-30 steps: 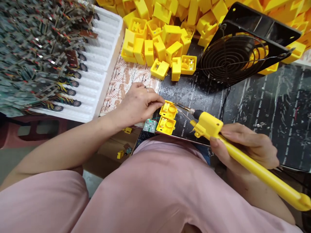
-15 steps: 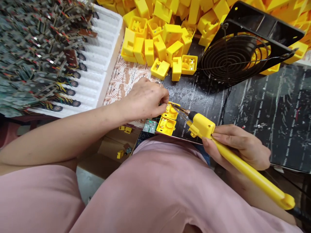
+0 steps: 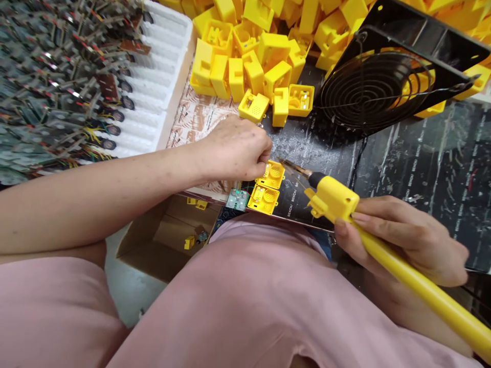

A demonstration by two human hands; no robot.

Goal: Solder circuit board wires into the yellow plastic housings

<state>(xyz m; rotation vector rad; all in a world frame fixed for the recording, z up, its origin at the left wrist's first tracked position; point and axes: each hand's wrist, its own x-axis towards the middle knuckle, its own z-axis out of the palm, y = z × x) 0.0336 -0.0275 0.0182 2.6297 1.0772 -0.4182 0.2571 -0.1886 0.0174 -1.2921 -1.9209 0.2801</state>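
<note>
Two small yellow housings lie one behind the other at the bench's front edge: the rear housing (image 3: 274, 174) and the front housing (image 3: 263, 199). A green circuit board (image 3: 237, 199) sits left of the front one, joined to it by a thin wire. My left hand (image 3: 242, 148) is closed at the rear housing's left side; what its fingers pinch, if anything, is hidden. My right hand (image 3: 406, 237) grips a yellow soldering iron (image 3: 337, 199), whose metal tip points left, just right of the rear housing and apart from it.
Many yellow housings (image 3: 274, 48) are piled at the back. A black fan (image 3: 368, 97) with a wire guard stands at the back right. At the left, a white foam tray (image 3: 164, 66) holds a heap of wired circuit boards (image 3: 57, 87). Below the bench edge is a cardboard box (image 3: 161, 245).
My right hand has moved right with the soldering iron, drawing its tip away from the rear housing. My left hand has turned slightly and its fingers are more curled.
</note>
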